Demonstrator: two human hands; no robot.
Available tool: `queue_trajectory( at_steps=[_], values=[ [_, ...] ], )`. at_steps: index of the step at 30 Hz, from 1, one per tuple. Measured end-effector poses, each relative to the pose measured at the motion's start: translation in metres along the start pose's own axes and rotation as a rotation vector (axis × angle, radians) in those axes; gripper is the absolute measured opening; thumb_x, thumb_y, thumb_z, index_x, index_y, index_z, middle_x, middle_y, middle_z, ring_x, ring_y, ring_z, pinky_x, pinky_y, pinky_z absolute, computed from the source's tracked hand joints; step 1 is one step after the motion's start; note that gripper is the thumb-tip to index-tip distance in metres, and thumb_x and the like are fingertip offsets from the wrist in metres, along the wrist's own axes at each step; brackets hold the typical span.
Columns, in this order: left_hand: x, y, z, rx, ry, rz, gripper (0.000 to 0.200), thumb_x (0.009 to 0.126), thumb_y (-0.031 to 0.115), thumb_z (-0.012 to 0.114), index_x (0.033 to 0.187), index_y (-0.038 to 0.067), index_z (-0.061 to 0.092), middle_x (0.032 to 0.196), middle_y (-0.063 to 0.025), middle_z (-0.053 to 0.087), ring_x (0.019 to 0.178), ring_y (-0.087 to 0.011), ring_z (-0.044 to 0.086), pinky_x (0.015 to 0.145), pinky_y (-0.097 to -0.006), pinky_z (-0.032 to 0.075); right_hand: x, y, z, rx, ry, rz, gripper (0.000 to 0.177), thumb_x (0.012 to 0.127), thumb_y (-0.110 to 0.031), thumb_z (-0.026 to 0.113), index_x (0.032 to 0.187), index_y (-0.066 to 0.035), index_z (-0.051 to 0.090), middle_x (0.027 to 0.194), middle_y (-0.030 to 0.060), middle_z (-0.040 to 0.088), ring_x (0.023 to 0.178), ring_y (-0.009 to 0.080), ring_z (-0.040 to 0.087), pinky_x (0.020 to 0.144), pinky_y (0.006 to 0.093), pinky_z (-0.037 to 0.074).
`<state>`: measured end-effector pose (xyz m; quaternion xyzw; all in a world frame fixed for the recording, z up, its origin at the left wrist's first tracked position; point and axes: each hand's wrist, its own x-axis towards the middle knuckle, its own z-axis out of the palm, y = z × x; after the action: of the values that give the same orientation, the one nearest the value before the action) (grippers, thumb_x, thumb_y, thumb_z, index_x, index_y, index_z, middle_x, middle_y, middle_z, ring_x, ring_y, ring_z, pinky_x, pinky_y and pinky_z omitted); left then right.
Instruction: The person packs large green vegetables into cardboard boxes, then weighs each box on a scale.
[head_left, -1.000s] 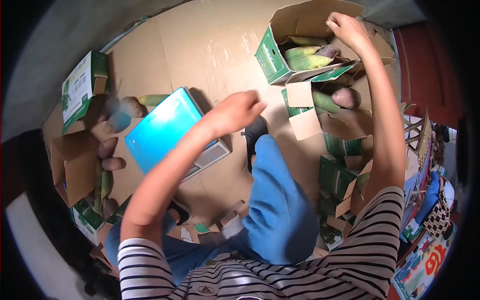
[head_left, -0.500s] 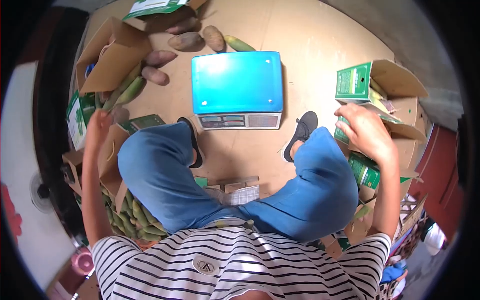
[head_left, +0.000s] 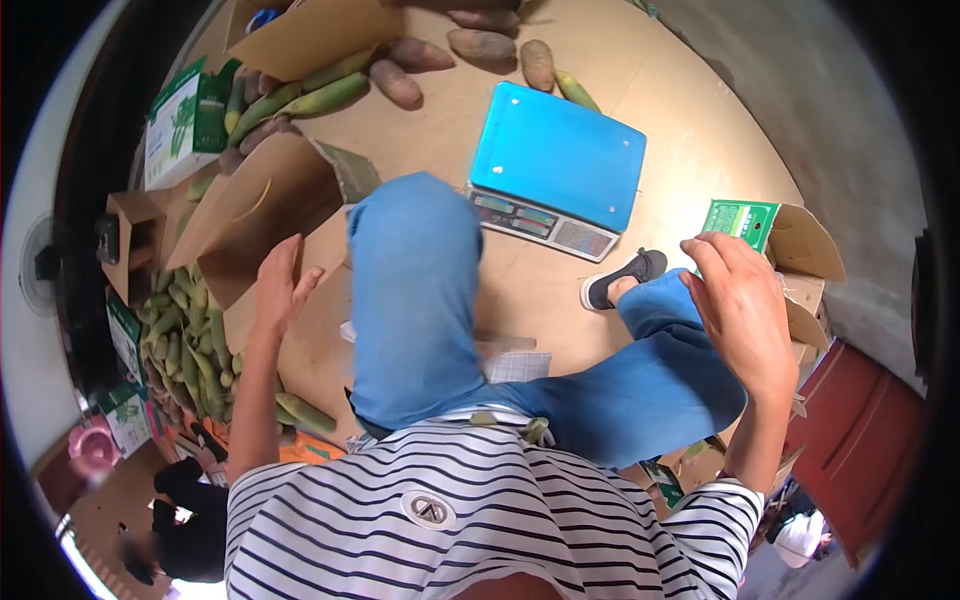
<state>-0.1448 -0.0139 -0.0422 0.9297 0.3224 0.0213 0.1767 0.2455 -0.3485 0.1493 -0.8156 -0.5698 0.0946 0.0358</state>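
My left hand (head_left: 285, 285) is raised beside an open cardboard box (head_left: 265, 200), thumb apart from the fingers, holding nothing. My right hand (head_left: 738, 300) hovers above my bent right knee, fingers curved and apart. It is near a green printed carton (head_left: 738, 222) with raised brown flaps, and I see nothing in its grasp. Between and beyond my hands stands a digital scale (head_left: 560, 155) with a bare blue platform. Long green radish-like vegetables (head_left: 330, 95) and reddish-brown roots (head_left: 396, 84) lie past the left box.
A heap of long green vegetables (head_left: 190, 350) lies at my left. A white-and-green carton (head_left: 175, 135) stands farther up the left side. At lower left is a person in black clothing (head_left: 190, 520). A grey wall (head_left: 850, 170) and a red panel (head_left: 860, 440) bound the right.
My view has turned left, so the scale appears farther right and tilted. My left hand, previously closed by the left cartons, is now open. My left knee has risen and shifted inward.
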Motion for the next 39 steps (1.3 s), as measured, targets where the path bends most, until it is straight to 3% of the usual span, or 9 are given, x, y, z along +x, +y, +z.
queue_trajectory(
  at_steps=[5, 12, 21, 25, 27, 29, 34, 37, 39],
  values=[
    [-0.011, -0.012, 0.01, 0.047, 0.005, 0.02, 0.071, 0.078, 0.045, 0.068, 0.129, 0.0, 0.047, 0.125, -0.0222, 0.054, 0.118, -0.0378, 0.049, 0.1, -0.0452, 0.038, 0.02, -0.033, 0.006, 0.008, -0.003, -0.031, 0.021, 0.082, -0.01, 0.063, 0.1, -0.001, 0.058, 0.09, 0.0134, 0.059, 0.085, 0.0312, 0.058, 0.076, 0.0411, 0.046],
    [-0.001, -0.049, 0.028, -0.052, -0.113, -0.101, 0.053, 0.077, 0.029, 0.073, 0.122, 0.008, 0.055, 0.114, -0.0136, 0.061, 0.105, -0.0323, 0.057, 0.089, -0.0431, 0.043, 0.062, -0.041, 0.052, 0.085, -0.012, -0.101, 0.017, 0.084, -0.012, 0.062, 0.096, -0.002, 0.06, 0.085, 0.0148, 0.06, 0.081, 0.0328, 0.06, 0.073, 0.0416, 0.048],
    [0.035, -0.051, 0.042, 0.038, 0.172, -0.078, 0.029, 0.079, 0.025, 0.071, 0.098, 0.007, 0.058, 0.08, -0.0113, 0.061, 0.078, -0.0318, 0.06, 0.069, -0.0409, 0.047, 0.079, -0.03, 0.086, 0.082, 0.015, -0.057, 0.015, 0.085, -0.012, 0.062, 0.098, -0.004, 0.061, 0.087, 0.0141, 0.062, 0.082, 0.0324, 0.061, 0.073, 0.041, 0.049],
    [0.059, 0.003, 0.0, -0.06, 0.414, 0.006, 0.022, 0.078, 0.02, 0.07, 0.095, 0.009, 0.06, 0.081, -0.0095, 0.062, 0.082, -0.0301, 0.061, 0.071, -0.0415, 0.047, 0.087, -0.041, 0.079, 0.166, 0.333, -0.116, 0.018, 0.084, -0.008, 0.062, 0.101, -0.004, 0.062, 0.094, 0.0144, 0.064, 0.086, 0.0317, 0.062, 0.075, 0.0394, 0.05],
    [0.081, 0.047, -0.024, -0.063, 0.483, 0.187, 0.022, 0.079, 0.014, 0.069, 0.098, 0.006, 0.061, 0.087, -0.0127, 0.063, 0.085, -0.0313, 0.062, 0.071, -0.0403, 0.049, 0.093, -0.055, 0.069, 0.112, 0.519, -0.227, 0.026, 0.081, -0.004, 0.065, 0.107, -0.005, 0.062, 0.105, 0.0126, 0.064, 0.094, 0.0303, 0.063, 0.082, 0.0397, 0.051],
    [0.103, 0.105, -0.048, -0.121, 0.417, 0.26, 0.018, 0.079, 0.013, 0.068, 0.093, 0.006, 0.06, 0.087, -0.0126, 0.063, 0.084, -0.031, 0.062, 0.07, -0.0409, 0.05, 0.1, -0.064, 0.064, 0.037, 0.724, -0.384, 0.031, 0.078, -0.003, 0.067, 0.109, -0.006, 0.063, 0.109, 0.0109, 0.064, 0.098, 0.03, 0.063, 0.085, 0.0405, 0.051],
    [0.155, 0.223, -0.06, -0.117, 0.374, 0.63, 0.011, 0.072, 0.013, 0.067, 0.078, 0.006, 0.062, 0.076, -0.01, 0.065, 0.078, -0.029, 0.065, 0.066, -0.0387, 0.052, 0.103, -0.064, 0.063, -0.115, 0.581, -0.352, 0.067, 0.071, -0.002, 0.073, 0.133, -0.011, 0.048, 0.14, 0.0107, 0.045, 0.129, 0.0292, 0.044, 0.104, 0.0435, 0.038],
    [0.176, 0.277, -0.046, -0.139, 0.297, 0.708, 0.013, 0.07, 0.021, 0.068, 0.073, 0.008, 0.065, 0.07, -0.0091, 0.066, 0.074, -0.0271, 0.067, 0.063, -0.038, 0.053, 0.098, -0.038, 0.056, -0.155, 0.667, -0.15, 0.068, 0.071, -0.005, 0.073, 0.134, -0.01, 0.047, 0.126, 0.0108, 0.057, 0.112, 0.0296, 0.055, 0.098, 0.0425, 0.042],
    [0.188, 0.304, -0.018, -0.172, 0.299, 0.735, 0.014, 0.069, 0.022, 0.068, 0.073, 0.009, 0.066, 0.071, -0.0089, 0.067, 0.074, -0.0263, 0.068, 0.063, -0.0374, 0.052, 0.093, -0.02, 0.044, -0.127, 0.541, -0.054, 0.052, 0.074, -0.005, 0.071, 0.123, -0.008, 0.054, 0.099, 0.0103, 0.059, 0.092, 0.0307, 0.056, 0.081, 0.0417, 0.044]
  ],
)
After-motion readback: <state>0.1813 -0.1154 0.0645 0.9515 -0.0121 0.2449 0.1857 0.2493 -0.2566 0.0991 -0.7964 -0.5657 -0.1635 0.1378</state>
